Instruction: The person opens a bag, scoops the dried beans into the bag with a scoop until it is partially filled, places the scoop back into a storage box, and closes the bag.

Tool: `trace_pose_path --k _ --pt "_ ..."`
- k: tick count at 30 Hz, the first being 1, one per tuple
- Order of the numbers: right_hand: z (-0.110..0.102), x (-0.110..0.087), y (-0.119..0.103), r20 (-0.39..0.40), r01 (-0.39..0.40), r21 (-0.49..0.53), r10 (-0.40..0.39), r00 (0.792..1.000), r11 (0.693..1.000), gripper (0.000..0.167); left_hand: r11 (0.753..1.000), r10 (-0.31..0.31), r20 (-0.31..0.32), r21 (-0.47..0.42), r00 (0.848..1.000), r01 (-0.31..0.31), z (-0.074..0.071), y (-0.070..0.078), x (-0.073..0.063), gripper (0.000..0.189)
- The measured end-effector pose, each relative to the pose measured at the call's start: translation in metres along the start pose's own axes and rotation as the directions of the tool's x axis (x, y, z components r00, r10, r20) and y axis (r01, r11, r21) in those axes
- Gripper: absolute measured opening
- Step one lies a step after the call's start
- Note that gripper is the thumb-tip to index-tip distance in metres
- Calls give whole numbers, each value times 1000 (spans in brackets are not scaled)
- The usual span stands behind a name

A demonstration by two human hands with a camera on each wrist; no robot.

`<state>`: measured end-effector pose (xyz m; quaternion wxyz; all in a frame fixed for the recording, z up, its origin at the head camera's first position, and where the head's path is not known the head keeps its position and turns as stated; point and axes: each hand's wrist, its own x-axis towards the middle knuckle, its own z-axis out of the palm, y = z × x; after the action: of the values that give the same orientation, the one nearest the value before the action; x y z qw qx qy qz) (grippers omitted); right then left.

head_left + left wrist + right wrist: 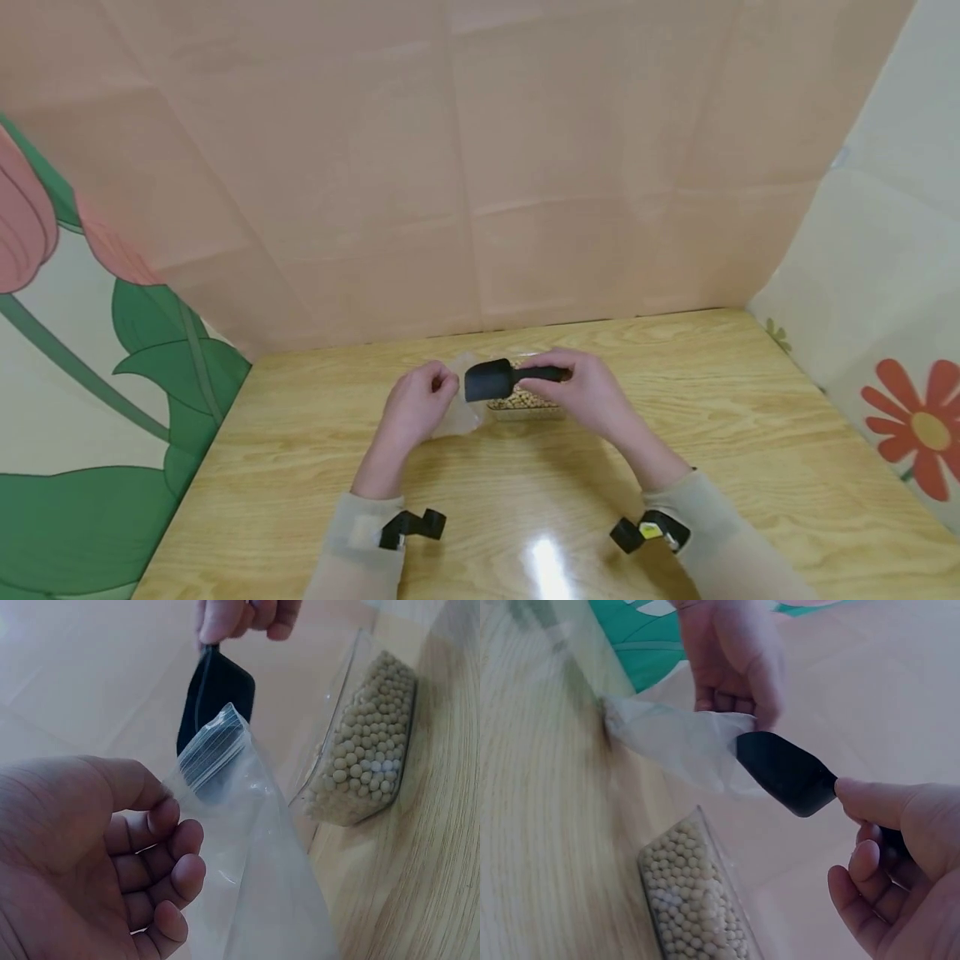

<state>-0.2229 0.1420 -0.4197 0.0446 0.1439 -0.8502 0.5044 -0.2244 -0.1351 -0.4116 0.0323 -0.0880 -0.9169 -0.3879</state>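
In the head view my left hand (417, 403) pinches the top edge of a clear zip bag (459, 417) between thumb and forefinger. The bag (262, 877) hangs down from that pinch, its ribbed zip strip upward in the left wrist view. My right hand (587, 392) grips the handle of a black scoop (489, 381), whose blade points left. At the bag's mouth, the tip of the scoop (786, 772) overlaps the plastic. Below the scoop stands a clear box (525, 413) filled with round, pale beans (367, 742).
The box and bag are on a wood-grain table (300, 467). A plain pinkish cloth (465, 167) hangs behind it. Flower-printed sheets flank both sides, with a red flower (926, 425) at the right. Each sleeve carries a black wrist camera (411, 527).
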Motion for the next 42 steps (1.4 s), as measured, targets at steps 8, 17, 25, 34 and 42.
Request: trace_pose_path --k 8,17,25,34,42 --pt "-26 2 11 -41 -40 -19 39 998 999 28 1000 4 -14 16 1000 -4 2 0 2 24" --pt "-46 6 29 -49 -74 -19 73 996 997 33 1000 -1 -11 18 1000 1 2 -2 3 24" --pt "-60 8 47 -38 -111 -40 109 993 993 40 1000 -2 2 5 1000 2 2 -2 1 24" --pt "-73 7 52 -48 -128 -100 123 991 987 42 1000 -4 -2 9 1000 4 3 -1 1 23" --pt "-89 6 52 -23 -110 -205 108 994 973 44 1000 1 -9 21 1000 -1 3 1 1 22"
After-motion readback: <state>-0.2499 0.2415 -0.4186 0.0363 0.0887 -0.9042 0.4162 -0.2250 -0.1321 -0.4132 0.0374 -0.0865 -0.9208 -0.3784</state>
